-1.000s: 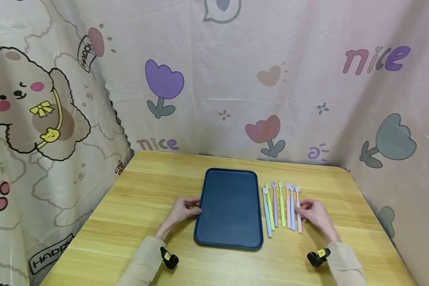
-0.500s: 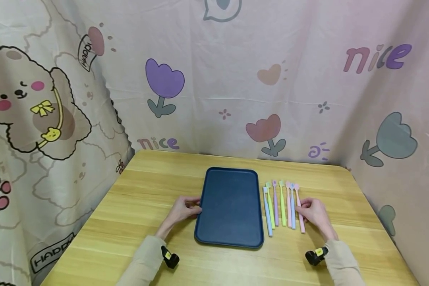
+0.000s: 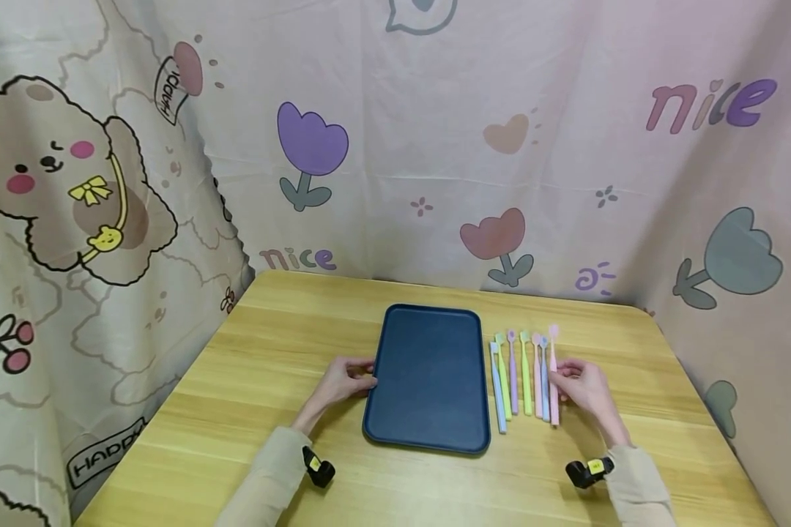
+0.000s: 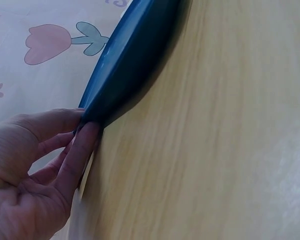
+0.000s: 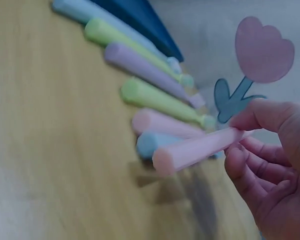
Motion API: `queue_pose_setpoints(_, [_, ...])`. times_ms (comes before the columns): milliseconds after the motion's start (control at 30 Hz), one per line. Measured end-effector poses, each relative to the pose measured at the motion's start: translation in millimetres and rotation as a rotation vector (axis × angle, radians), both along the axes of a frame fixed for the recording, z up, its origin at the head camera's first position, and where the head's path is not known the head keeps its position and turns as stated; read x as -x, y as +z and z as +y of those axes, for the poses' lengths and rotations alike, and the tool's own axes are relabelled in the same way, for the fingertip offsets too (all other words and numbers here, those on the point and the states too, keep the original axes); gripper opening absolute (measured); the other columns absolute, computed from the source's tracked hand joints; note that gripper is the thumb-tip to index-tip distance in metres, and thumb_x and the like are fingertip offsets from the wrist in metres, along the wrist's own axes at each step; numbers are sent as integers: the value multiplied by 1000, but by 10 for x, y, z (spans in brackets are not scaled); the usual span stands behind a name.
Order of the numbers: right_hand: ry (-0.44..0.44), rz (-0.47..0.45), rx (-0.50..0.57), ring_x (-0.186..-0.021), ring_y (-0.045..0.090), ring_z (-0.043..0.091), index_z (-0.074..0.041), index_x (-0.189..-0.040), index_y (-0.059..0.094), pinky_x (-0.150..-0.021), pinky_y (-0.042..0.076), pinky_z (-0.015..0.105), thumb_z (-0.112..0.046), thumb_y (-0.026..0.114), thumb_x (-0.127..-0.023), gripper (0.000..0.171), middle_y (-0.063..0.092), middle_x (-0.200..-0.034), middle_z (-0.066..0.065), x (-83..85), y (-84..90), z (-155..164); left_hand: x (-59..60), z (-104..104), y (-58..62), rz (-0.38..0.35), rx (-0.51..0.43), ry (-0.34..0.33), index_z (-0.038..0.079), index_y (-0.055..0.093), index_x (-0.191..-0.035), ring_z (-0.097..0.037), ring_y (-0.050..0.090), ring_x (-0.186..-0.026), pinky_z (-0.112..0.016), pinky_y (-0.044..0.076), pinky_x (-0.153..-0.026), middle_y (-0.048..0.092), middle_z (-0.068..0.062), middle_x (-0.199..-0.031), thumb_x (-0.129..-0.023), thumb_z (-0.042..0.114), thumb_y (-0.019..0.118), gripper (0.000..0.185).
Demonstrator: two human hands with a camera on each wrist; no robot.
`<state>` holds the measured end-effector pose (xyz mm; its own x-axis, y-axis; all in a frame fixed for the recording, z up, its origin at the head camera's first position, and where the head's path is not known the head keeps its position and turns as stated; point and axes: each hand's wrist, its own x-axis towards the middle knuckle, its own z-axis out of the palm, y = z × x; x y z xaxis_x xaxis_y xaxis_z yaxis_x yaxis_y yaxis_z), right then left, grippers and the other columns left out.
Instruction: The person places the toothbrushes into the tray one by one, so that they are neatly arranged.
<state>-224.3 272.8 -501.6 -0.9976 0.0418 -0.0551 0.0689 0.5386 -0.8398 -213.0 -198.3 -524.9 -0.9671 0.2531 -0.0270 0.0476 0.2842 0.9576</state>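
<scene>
Your right hand point(image 3: 583, 384) pinches a pink toothbrush point(image 3: 554, 373), lifted just off the table point(image 3: 264, 366) beside the row of toothbrushes point(image 3: 517, 373) to its left. Your left hand point(image 3: 343, 380) grips the near-left edge of the blue tray point(image 3: 428, 377) between your hands.

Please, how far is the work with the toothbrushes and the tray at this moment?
Hardly begun. Done: nothing lies in the tray. In hand: the right hand pinches the pink toothbrush, its handle end lifted off the table in the right wrist view, while the left hand holds the tray's left edge. Left: six other toothbrushes lie in a row beside the tray.
</scene>
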Motion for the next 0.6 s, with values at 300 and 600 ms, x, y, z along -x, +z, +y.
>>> queue_pose_setpoints(300, [87,21,109,-62,63,7,17,-117,58,-61,61,29,-7,68,-92,36,69,-86,8,-35,144,-220,-12,9,-4,12,-2,-10,-14,57,-133,-20,73,-80,-30,63,-67,65,-35,-118,-87,0,73,50])
queue_pose_setpoints(600, [170,-31,221,-62,65,10,17,-118,53,-63,63,34,-7,64,-96,34,66,-87,9,-14,192,-630,-26,9,28,54,67,-3,-15,59,-130,-24,74,-81,-29,63,-65,66,-35,-118,-87,1,73,48])
